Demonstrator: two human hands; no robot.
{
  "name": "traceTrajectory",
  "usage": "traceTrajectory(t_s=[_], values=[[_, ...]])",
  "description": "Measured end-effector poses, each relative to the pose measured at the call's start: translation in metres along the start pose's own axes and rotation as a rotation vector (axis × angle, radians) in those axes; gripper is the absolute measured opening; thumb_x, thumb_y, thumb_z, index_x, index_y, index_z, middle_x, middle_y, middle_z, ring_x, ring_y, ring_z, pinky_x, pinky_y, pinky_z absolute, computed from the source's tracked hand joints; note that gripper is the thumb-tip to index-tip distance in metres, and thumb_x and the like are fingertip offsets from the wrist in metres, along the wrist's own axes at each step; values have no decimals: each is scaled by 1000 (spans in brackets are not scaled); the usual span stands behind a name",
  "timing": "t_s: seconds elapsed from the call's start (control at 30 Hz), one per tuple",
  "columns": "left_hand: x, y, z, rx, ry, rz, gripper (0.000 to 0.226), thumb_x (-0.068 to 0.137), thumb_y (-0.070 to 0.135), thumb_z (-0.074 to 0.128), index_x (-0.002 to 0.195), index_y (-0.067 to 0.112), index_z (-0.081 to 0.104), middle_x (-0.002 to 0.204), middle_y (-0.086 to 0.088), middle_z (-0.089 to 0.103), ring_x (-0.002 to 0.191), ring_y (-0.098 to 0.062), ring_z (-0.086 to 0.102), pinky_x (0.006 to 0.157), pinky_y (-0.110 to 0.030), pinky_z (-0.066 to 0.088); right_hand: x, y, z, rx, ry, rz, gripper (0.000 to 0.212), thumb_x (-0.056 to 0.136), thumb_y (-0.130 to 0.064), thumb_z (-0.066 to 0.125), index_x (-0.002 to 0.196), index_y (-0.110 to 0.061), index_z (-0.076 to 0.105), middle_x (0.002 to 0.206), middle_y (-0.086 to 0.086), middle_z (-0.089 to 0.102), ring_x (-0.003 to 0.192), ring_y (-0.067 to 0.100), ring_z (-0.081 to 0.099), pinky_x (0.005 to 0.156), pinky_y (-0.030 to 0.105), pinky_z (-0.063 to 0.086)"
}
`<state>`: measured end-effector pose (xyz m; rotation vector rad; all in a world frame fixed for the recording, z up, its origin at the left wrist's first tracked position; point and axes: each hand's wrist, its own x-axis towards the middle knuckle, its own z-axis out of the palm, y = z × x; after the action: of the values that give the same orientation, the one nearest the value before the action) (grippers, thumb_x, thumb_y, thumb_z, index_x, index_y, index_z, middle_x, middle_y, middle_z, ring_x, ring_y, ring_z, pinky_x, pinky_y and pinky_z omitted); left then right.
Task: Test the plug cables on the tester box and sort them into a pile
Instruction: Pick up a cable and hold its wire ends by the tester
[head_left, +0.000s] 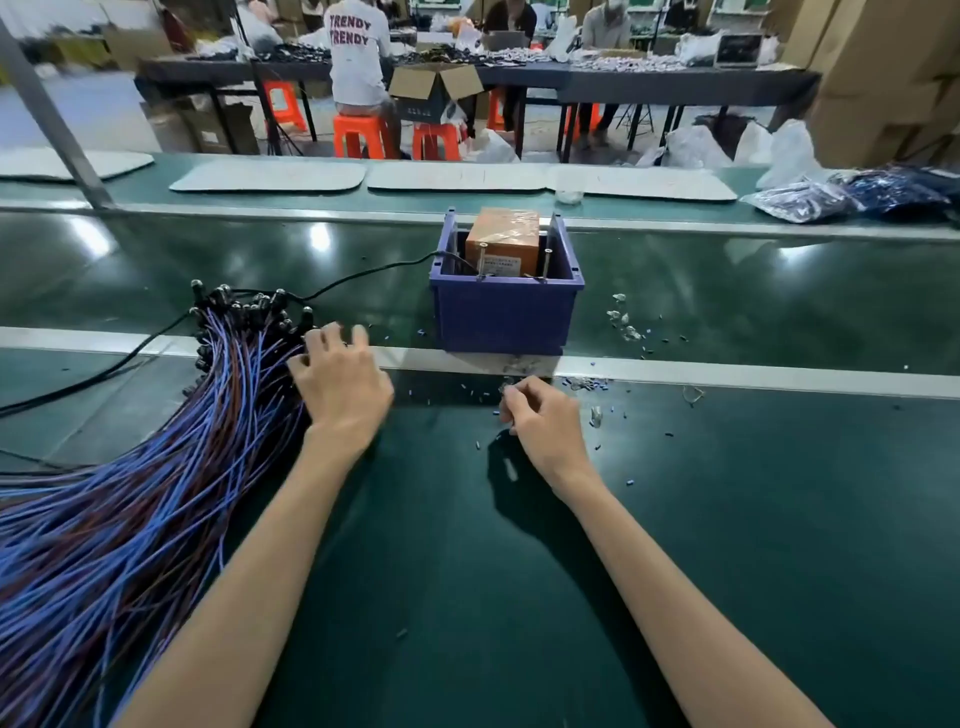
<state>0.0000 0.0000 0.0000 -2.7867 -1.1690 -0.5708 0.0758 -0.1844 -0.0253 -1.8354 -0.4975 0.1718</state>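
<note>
**Two hands at a pile of plug cables, tester box beyond**

The left hand (340, 382) had its fingers (317, 338) spread and lightly bent over black plugs (244, 306), likely to single one out, gripping nothing. The right hand (540, 421) was curled; whether it pinched anything was unclear. The blue-and-brown cable bundle (130, 493) fanned near left, with its plugs towards the orange tester box (501, 244) in a blue bin (504, 317). The box label was unreadable. A far shirt (356, 47) read "TRENDY TRENDY".

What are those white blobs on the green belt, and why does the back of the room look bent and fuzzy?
Head view: the blobs look like overhead lights mirrored as glare on the conveyor belt; the wide lens bows its rails and the far tables; the background and the near cable bundle are blurred; the right hand casts a soft shadow.
</note>
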Motion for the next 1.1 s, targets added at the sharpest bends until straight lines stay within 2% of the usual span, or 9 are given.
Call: traceTrajectory(t_s=[0.13, 0.23, 0.33, 0.47, 0.57, 0.67, 0.8, 0.93, 1.1], values=[[12, -23, 8, -19, -117, -20, 33, 86, 6, 54, 118, 5, 63, 122, -16, 57, 119, -34, 44, 89, -44, 44, 0, -1, -1, 5, -9, 9, 28, 94, -15, 55, 66, -17, 59, 62, -6, 61, 71, 22, 65, 77, 44, 54], [19, -26, 9, -114, -55, 11, 30, 83, -4, 56, 110, 2, 68, 113, -19, 57, 107, -39, 52, 81, -46, 48, 2, 1, -2, 28, -11, -5, 26, 93, -15, 55, 67, -14, 60, 60, -6, 62, 58, 4, 60, 71, 36, 52], [25, -28, 7, -166, -14, -15, 19, 86, 1, 59, 101, -3, 70, 110, -21, 54, 95, -44, 57, 80, -49, 47, 0, 0, -2, 15, -10, -8, 25, 92, -15, 55, 68, -13, 61, 61, -4, 63, 58, 9, 57, 69, 33, 51], [14, -11, 4, -115, 80, -31, 11, 89, 13, 63, 93, 11, 73, 111, -11, 56, 110, -31, 47, 98, -51, 29, -1, 0, -3, 21, -34, -12, 23, 92, -14, 55, 72, -9, 63, 63, -1, 65, 62, 12, 59, 70, 36, 51], [9, 6, -6, -208, 189, 53, 12, 91, 23, 62, 94, 17, 72, 103, -9, 58, 104, -31, 49, 87, -46, 33, -2, -3, -5, 65, -24, -48, 22, 91, -10, 57, 71, -17, 61, 63, -5, 63, 57, 7, 54, 64, 26, 48], [2, 29, -27, -486, 289, 219, 13, 88, 18, 68, 96, 10, 74, 94, -10, 62, 93, -30, 56, 76, -33, 41, -5, -8, -6, 216, -104, -93, 16, 89, -1, 61, 95, -16, 62, 80, -2, 63, 67, 14, 59, 57, 16, 47], [-23, 62, -58, -770, 334, 370, 13, 82, 11, 73, 94, 9, 76, 88, -5, 64, 86, -19, 57, 75, -21, 42, -7, -19, 0, 347, -410, -109, 46, 90, 0, 61, 132, -15, 50, 109, -5, 64, 78, 12, 66, 59, 21, 51], [-50, 86, -71, -881, 229, 483, 16, 78, 4, 75, 94, 5, 77, 88, -6, 65, 85, -21, 56, 76, -11, 41, -10, -34, 1, 495, -377, -122, 29, 83, 8, 48, 87, -18, 60, 70, -16, 67, 67, -6, 60, 61, 16, 47], [-77, 107, -73, -976, 313, 455, 14, 84, 8, 69, 96, 2, 72, 98, -9, 62, 92, -21, 53, 84, -11, 39, -9, -41, -11, 686, -335, -135, 7, 82, -25, 56, 84, -21, 61, 77, -8, 62, 75, 5, 58, 66, 23, 47]])
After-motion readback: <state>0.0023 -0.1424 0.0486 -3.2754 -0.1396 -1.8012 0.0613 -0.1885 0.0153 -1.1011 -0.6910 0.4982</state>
